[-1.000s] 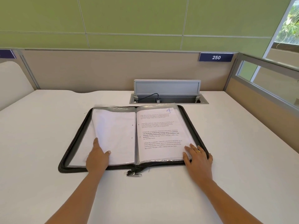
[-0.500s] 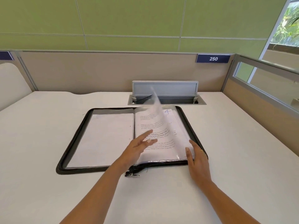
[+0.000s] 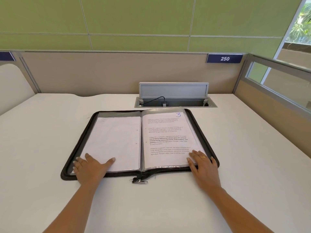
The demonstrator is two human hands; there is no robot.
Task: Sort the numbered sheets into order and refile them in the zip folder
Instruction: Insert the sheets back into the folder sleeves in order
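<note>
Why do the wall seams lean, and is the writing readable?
Head view: the wide-angle lens looking down tilts the wall seams and splays the desk; the plastic sleeve glints at its top edge; the handwritten 3 is sharp, the small print too fine to read.

One zip folder (image 3: 199, 132), two hands (image 3: 91, 167) (image 3: 204, 165), one visible numbered sheet (image 3: 168, 137), one cable hatch (image 3: 173, 90), one ring (image 3: 203, 157)

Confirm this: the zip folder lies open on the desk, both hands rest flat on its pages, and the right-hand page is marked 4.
Wrong on the number: the head view shows the right-hand page marked 3, not 4. The rest holds: the zip folder lies open on the desk, left hand and right hand flat on its pages.
</note>
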